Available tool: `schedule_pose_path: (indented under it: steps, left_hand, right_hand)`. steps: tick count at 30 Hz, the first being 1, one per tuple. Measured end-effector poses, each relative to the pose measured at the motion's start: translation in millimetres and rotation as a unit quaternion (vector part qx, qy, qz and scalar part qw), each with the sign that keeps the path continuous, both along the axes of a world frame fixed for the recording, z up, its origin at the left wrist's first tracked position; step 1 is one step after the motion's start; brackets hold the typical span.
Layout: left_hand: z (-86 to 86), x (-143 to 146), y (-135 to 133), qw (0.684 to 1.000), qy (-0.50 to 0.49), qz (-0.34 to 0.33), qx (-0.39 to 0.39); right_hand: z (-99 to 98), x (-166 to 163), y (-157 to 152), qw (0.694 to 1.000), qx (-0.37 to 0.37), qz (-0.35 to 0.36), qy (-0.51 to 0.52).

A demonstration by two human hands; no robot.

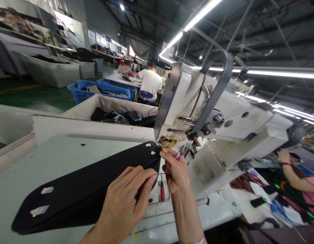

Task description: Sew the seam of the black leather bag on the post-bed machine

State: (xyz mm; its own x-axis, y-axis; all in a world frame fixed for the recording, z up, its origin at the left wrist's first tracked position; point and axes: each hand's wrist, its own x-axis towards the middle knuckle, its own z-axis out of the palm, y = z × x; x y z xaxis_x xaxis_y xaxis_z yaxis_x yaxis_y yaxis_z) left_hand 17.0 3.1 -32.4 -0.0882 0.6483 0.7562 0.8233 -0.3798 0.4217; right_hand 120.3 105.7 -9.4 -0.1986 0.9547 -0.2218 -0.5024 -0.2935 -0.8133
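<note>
A long black padded fabric piece (78,183) with small white patches lies across the sewing machine's table, its narrow far end by the needle area. My left hand (129,196) is closed on its near edge, thumb and fingers pressed together. My right hand (176,169) is closed around small pink-handled scissors (179,156), blades pointing away. Its thumb and forefinger are pinched at the far end of the black piece, just under the head of the sewing machine (177,101). Whether those fingertips hold a thread or the fabric, I cannot tell.
A red-handled screwdriver (162,191) lies between my hands. Behind the table stand a lined bin (67,113) of black pieces and blue baskets (80,96). A seated person (150,84) works ahead. Another person's arm (293,173) is at right, near a black thread spool (258,202).
</note>
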Motion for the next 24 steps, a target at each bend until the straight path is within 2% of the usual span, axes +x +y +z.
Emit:
schedule_pose_path:
  steps: [10,18,24]
  left_hand:
    - [0.7,0.2,-0.3,1.000,-0.001,-0.002,0.005]
    - [0.5,0.3,-0.1,1.000,-0.008,0.001,-0.001]
    - [-0.5,1.5,0.9,1.000,-0.010,0.004,0.005]
  right_hand:
    - [-5.7,-5.2,-4.6,0.999,0.010,-0.036,-0.011]
    - [-2.4,-3.5,-5.2,0.998,0.046,-0.035,-0.023]
    - [-4.8,-5.6,-6.6,0.997,0.033,-0.068,-0.019]
